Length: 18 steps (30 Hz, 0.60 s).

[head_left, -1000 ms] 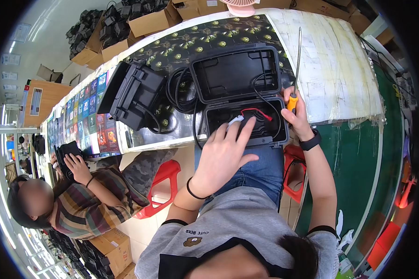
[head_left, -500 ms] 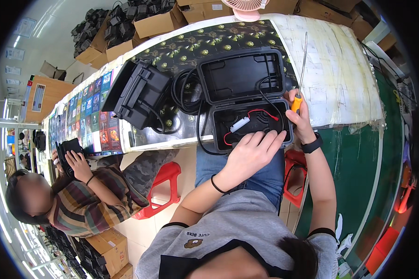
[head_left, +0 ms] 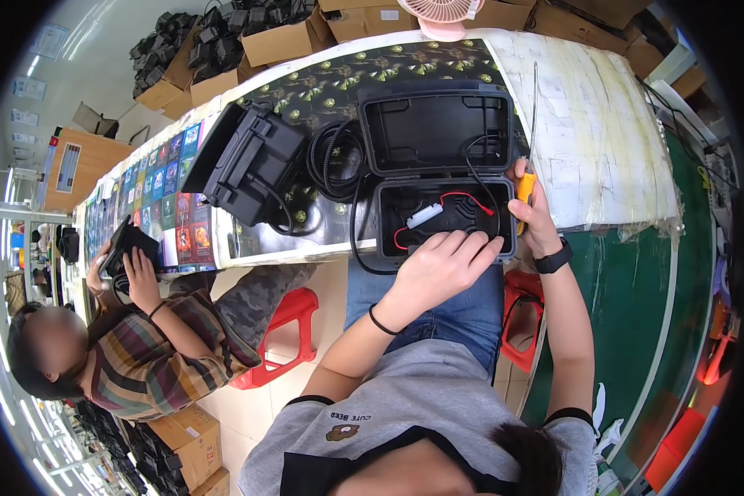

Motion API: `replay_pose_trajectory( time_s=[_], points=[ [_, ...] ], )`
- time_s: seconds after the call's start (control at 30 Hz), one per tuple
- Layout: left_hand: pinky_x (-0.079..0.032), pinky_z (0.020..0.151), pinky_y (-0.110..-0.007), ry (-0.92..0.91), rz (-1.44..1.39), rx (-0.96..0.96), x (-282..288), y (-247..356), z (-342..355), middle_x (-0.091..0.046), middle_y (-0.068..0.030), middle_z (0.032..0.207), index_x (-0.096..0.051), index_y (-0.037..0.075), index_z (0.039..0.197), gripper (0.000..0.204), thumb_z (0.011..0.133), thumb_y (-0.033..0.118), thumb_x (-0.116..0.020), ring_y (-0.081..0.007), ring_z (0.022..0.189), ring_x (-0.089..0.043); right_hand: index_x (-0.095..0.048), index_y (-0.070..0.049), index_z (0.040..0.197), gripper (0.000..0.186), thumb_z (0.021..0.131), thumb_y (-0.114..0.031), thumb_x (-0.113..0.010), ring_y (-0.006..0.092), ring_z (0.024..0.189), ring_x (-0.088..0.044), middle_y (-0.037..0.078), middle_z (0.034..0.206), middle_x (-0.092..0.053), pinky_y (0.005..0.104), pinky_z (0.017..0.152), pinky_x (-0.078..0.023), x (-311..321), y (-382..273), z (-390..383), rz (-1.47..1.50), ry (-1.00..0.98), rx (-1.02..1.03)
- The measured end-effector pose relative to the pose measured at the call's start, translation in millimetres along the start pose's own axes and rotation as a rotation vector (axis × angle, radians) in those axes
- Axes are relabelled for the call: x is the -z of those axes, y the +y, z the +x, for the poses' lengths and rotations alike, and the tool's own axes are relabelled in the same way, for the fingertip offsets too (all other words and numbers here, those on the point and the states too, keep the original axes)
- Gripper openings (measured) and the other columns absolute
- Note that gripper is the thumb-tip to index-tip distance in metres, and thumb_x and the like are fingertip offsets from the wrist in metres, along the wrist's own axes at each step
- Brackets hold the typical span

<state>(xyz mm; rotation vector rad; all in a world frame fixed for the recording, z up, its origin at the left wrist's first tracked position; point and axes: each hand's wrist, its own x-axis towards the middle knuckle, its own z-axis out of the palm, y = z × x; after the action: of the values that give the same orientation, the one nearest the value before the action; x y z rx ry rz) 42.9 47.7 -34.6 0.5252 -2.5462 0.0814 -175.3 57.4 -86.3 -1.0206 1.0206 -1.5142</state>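
An open black plastic case (head_left: 380, 215) sits at the table's front edge, lid (head_left: 434, 132) raised behind it. Inside are a white cylindrical part (head_left: 424, 217), red wires (head_left: 459, 197) and a black cable. My left hand (head_left: 448, 269) has bent fingers over the case's front rim, thumb hidden. My right hand (head_left: 537, 219) holds an upright yellow-handled screwdriver (head_left: 527, 185) with its long shaft pointing away from me, and its thumb presses beside the case's right side. A coil of black cable (head_left: 331, 157) lies left of the case, beside another black case (head_left: 248, 165).
The poster-covered table (head_left: 554, 107) curves across, with a pink fan (head_left: 440, 16) at the back and cardboard boxes (head_left: 277, 45) of black items behind. A co-worker (head_left: 132, 355) at left handles a black object. A red stool (head_left: 285, 355) and green surface (head_left: 603, 314) flank me.
My left hand has moved right and down from over the white part to the case's front rim, uncovering that part. The co-worker has raised and tilted their black object.
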Motion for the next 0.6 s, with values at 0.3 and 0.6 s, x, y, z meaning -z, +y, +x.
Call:
replay_pose_trajectory(
  time_s=[0.3,0.6],
  points=[
    [-0.049,0.062,-0.024,-0.014,-0.149,-0.09,-10,-26,15,-0.06,0.0051,0.086,-0.068,0.02,0.106,0.03,0.076,0.016,-0.064,-0.0103,0.072,-0.06,-0.041,-0.016,0.125,0.068,0.068,-0.018,-0.078,0.0123,0.112,-0.043,-0.001,0.111,-0.042,0.0246,0.102,-0.031,1,1,-2,0.183,0.159,-0.009],
    [-0.05,0.066,-0.024,0.031,-0.123,-0.082,-11,-23,10,-0.066,0.0068,0.097,-0.069,0.022,0.105,0.031,0.075,0.017,-0.066,-0.0092,0.077,-0.063,-0.043,-0.019,0.116,0.065,0.063,-0.006,-0.078,0.011,0.107,-0.044,-0.004,0.107,-0.042,0.0233,0.098,-0.032,5,2,-1,0.291,0.161,-0.003]
  ],
)
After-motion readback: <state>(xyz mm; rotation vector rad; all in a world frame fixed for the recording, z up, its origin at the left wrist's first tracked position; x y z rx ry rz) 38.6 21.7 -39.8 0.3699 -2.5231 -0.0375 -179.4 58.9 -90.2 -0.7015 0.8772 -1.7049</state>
